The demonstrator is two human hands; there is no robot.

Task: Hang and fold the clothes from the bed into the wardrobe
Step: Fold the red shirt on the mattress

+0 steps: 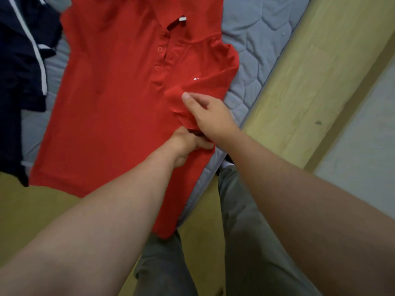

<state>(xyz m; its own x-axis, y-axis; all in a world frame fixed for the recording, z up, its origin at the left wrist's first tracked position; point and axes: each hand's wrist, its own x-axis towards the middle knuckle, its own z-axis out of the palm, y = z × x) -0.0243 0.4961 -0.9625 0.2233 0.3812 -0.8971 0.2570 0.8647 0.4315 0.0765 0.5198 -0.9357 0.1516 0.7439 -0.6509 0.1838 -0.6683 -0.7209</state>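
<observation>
Head view: red polo shirt (111,99) lies front up, spread on the bed (252,39), hem hanging over the mattress edge. Right hand (210,118) pinches the sleeve fold, thumb on top. Left hand (188,146), just below it, grips the shirt's side edge, fingers curled. Navy garment (19,60) lies alongside.

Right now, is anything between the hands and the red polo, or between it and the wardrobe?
Nothing visible. Left hand and right hand both grip the polo at a sleeve. A navy garment lies beside it, clear of the grip. The wardrobe is out of view, so that path cannot be judged.
</observation>
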